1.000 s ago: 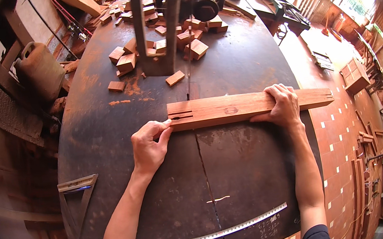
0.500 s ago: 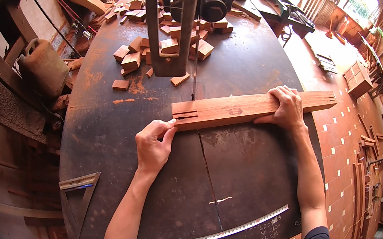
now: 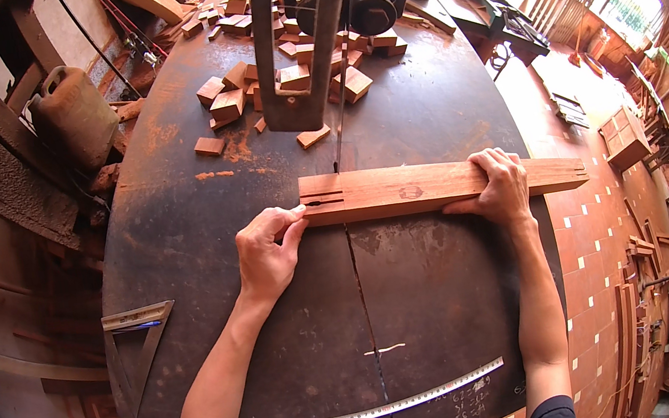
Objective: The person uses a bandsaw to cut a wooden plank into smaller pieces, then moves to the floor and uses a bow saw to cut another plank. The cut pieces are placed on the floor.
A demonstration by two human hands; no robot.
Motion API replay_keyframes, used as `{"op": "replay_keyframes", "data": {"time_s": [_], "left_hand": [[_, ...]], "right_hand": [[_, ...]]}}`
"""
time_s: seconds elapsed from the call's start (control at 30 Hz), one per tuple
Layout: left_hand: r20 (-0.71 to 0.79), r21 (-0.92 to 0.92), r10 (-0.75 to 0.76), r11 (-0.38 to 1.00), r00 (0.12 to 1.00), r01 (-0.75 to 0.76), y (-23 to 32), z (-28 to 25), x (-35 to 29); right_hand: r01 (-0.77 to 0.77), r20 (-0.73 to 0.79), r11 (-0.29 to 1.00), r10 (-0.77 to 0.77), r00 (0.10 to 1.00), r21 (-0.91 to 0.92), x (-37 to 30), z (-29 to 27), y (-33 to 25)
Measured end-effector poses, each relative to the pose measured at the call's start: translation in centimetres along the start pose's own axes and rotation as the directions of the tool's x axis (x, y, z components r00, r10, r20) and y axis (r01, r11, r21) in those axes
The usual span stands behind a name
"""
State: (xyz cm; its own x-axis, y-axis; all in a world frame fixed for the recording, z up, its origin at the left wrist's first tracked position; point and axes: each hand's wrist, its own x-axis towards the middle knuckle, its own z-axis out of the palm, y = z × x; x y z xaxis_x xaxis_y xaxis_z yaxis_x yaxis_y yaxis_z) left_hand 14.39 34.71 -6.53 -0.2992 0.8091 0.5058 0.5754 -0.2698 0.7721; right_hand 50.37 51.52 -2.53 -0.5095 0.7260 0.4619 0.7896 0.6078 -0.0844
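Observation:
A long reddish wooden beam (image 3: 401,188) lies crosswise on the dark saw table (image 3: 441,288), with narrow slots cut into its ends. Its far side meets the thin bandsaw blade (image 3: 338,135) near the left end. The thumb and forefinger of my left hand (image 3: 269,249) pinch the beam's left end at the corner. Farther right, my right hand (image 3: 500,188) wraps over the beam, fingers on top and thumb along the near face. Above the far part of the table hangs the metal blade guard (image 3: 298,110).
Several offcut blocks (image 3: 228,105) are heaped beyond the beam. A measuring tape strip (image 3: 365,415) runs along the near edge. At the left edge lies a triangular square (image 3: 141,350) with a blue pen (image 3: 138,327). A jerrycan (image 3: 79,117) stands left; a tiled floor (image 3: 584,258) extends right.
The beam has shifted very slightly away from me, toward the blade. Both hands keep the same grip on it.

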Motion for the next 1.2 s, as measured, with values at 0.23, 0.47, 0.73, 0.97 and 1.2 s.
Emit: {"op": "replay_keyframes", "data": {"time_s": [0.23, 0.47, 0.73, 0.97, 1.2], "left_hand": [[0.014, -0.003, 0.027, 1.0, 1.0, -0.027, -0.21, -0.12, 0.16], [0.021, -0.014, 0.041, 0.999, 0.999, -0.041, -0.24, -0.35, 0.27], [0.032, 0.017, 0.089, 0.996, 0.996, -0.089, 0.01, -0.48, 0.37], [0.01, -0.012, 0.052, 0.999, 0.999, -0.052, -0.26, -0.21, 0.2], [-0.005, -0.027, -0.006, 1.0, 1.0, 0.006, -0.01, 0.09, -0.02]], "right_hand": [[0.018, -0.028, 0.999, -0.018, 0.999, 0.028, -0.12, 0.17, 0.27], [0.0, 0.022, 1.0, 0.0, 1.0, 0.003, 0.11, -0.2, 0.06], [0.015, 0.0, 0.999, -0.015, 1.0, 0.033, 0.08, -0.25, 0.19], [0.02, -0.012, 0.999, -0.02, 1.0, 0.027, 0.03, 0.05, 0.22], [0.004, -0.005, 1.0, -0.004, 1.0, 0.024, 0.05, -0.09, -0.02]]}}
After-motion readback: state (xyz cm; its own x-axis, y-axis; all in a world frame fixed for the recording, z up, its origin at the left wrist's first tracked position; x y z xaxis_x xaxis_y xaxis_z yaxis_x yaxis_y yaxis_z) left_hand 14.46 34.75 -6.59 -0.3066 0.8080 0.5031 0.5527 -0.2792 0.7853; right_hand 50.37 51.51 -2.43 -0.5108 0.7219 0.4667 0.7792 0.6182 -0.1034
